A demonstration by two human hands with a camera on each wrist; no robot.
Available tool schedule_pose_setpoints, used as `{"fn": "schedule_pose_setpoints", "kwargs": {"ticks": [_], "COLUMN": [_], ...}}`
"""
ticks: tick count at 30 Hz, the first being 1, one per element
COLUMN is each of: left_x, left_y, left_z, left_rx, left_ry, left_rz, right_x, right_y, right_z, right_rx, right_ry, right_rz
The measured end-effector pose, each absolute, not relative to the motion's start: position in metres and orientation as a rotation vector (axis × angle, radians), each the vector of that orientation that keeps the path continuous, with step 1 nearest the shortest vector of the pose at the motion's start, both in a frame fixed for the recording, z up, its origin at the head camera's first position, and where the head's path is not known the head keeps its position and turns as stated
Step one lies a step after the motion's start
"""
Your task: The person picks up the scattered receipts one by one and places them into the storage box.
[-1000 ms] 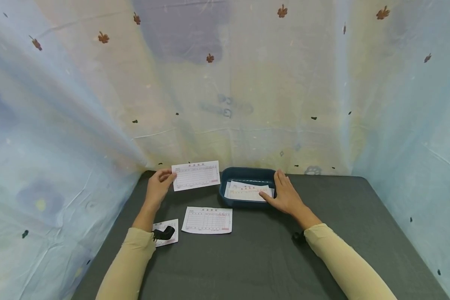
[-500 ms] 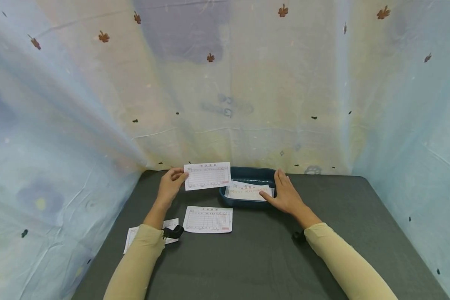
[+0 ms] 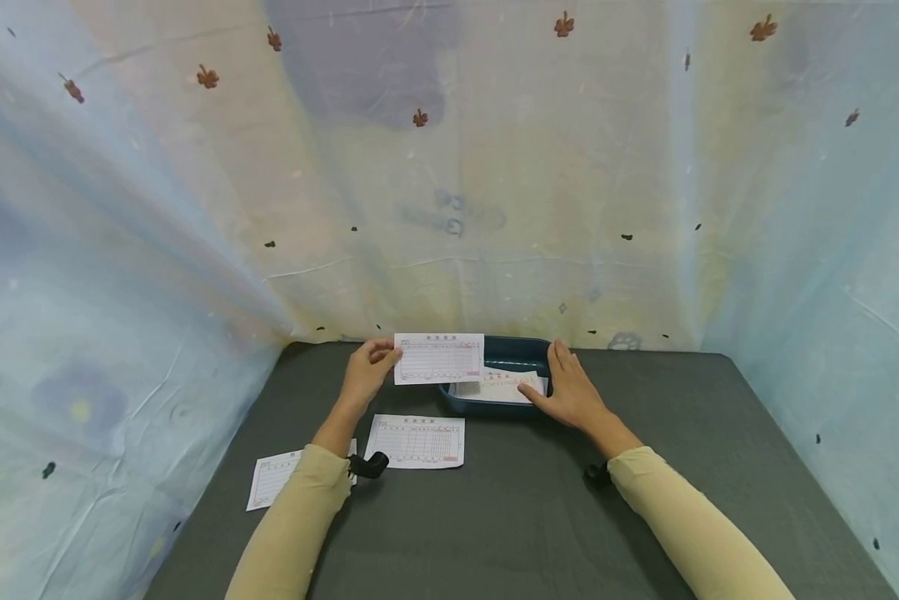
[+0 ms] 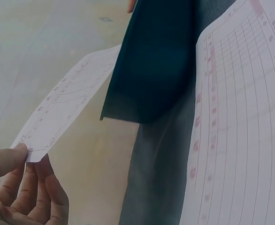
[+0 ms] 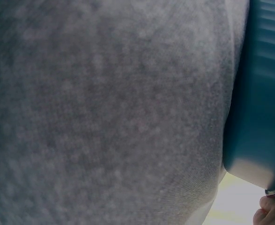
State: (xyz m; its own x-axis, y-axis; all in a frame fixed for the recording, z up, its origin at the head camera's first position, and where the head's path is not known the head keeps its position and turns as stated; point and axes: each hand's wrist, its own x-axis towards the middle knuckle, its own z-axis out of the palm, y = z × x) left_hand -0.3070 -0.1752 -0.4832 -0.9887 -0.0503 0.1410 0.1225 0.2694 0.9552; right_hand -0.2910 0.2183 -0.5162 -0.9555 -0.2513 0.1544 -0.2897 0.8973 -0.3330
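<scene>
My left hand [image 3: 367,373] pinches a printed paper form [image 3: 439,360] by its left edge, thumb on one face. The sheet is raised in front of the left part of a dark blue basin [image 3: 511,343], hiding that part. In the left wrist view the left thumb and fingertips grip the form [image 4: 64,105] at its corner. Inside the basin lie several printed slips [image 3: 500,387]. My right hand [image 3: 566,389] rests on the basin's right end, its fingers straight along the rim and the thumb spread over the front rim near the slips.
One form [image 3: 417,442] lies flat on the dark grey table [image 3: 524,517] in front of the basin. Another form [image 3: 272,478] lies further left, partly covered by the left forearm. A patterned curtain [image 3: 494,167] hangs behind the table and at both sides.
My left hand has carried the form to the right, from beside the basin to in front of its left part. The right hand and the basin have stayed in place.
</scene>
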Motion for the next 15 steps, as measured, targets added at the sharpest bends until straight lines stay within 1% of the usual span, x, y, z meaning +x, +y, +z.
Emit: {"fn": "schedule_pose_setpoints", "kwargs": {"ticks": [15], "left_x": [-0.316], "left_y": [-0.139], "left_z": [-0.489], "left_rx": [-0.117], "left_ry": [-2.393], "left_rz": [-1.839], "right_x": [-0.293], "right_y": [0.219], "right_z": [-0.519], "right_rx": [0.415], "right_ry": [-2.946], "right_rz": [0.535]}}
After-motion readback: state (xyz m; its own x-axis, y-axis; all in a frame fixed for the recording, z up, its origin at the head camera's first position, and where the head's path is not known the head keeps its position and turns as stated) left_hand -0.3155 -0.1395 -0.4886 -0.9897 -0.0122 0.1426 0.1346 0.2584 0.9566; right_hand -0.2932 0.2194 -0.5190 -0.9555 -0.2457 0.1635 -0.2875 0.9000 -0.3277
